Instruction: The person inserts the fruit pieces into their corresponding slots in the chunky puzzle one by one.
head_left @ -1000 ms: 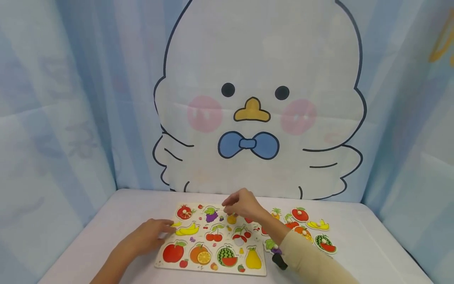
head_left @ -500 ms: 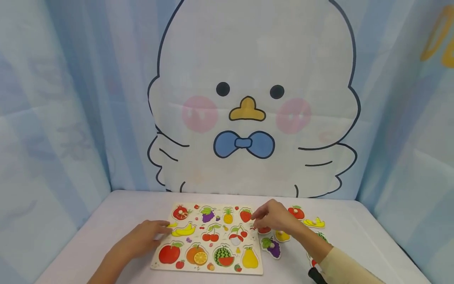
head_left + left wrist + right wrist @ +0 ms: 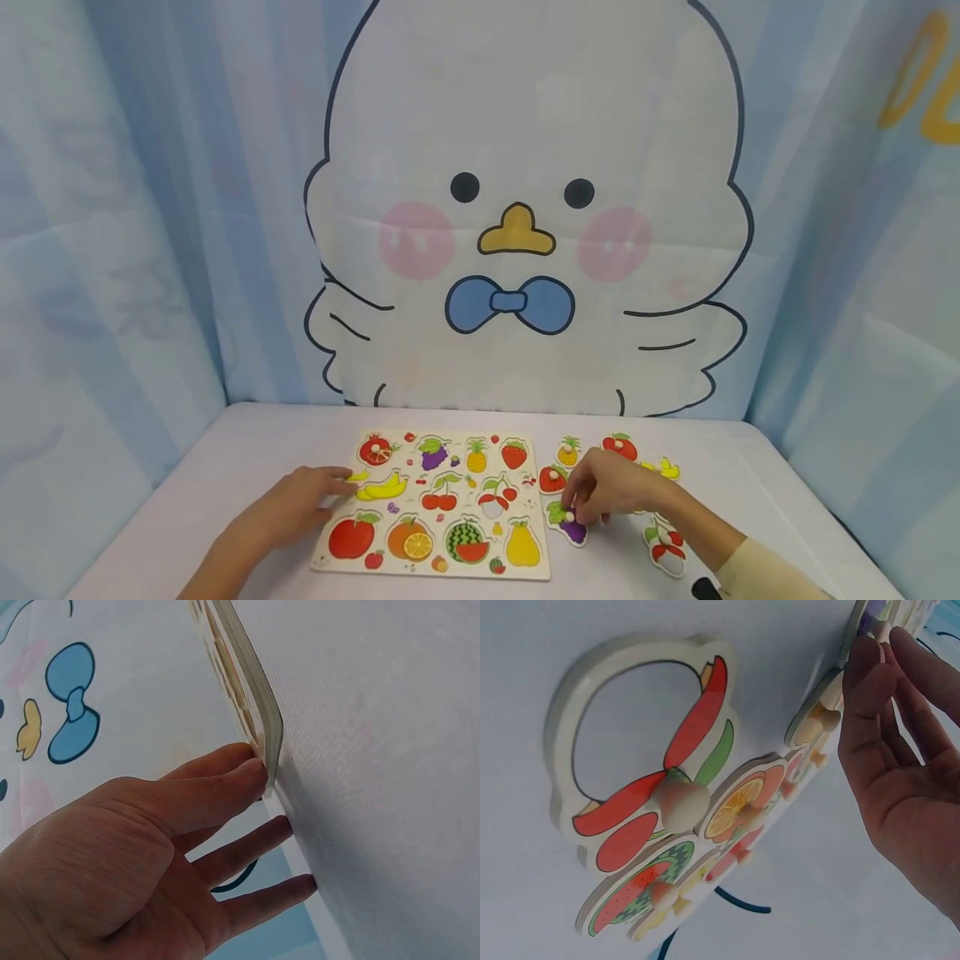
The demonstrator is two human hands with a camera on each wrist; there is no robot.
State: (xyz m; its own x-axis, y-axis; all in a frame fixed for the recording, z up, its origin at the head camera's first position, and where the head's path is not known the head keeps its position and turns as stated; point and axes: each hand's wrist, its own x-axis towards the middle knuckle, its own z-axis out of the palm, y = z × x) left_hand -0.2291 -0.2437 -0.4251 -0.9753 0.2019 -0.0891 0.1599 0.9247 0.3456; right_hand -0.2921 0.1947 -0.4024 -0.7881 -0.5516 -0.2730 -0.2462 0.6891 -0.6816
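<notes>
A fruit knob puzzle board (image 3: 408, 506) lies flat on the white table, with a pomegranate piece (image 3: 374, 451) set in its far left spot. My left hand (image 3: 303, 500) is at the board's left edge. In the left wrist view its thumb and index fingertips touch the board's corner, while the other fingers (image 3: 255, 847) stretch out straight. To the right of the board, my right hand (image 3: 611, 485) has thumb and fingers bent around the knob of a grape puzzle piece (image 3: 573, 532) lying on the table.
Loose knobbed pieces lie right of the board: pineapple (image 3: 567, 451), strawberry (image 3: 552, 479), a red fruit (image 3: 619, 446), bananas (image 3: 663, 468) and a red-and-white piece (image 3: 666, 546). The right wrist view adds orange (image 3: 739, 802) and watermelon (image 3: 641, 892) pieces. A printed curtain (image 3: 517, 367) hangs behind.
My right hand has moved from above the board's far row, rightward and nearer, to the grape piece. The left hand stays at the board's edge. The head view has shifted slightly right.
</notes>
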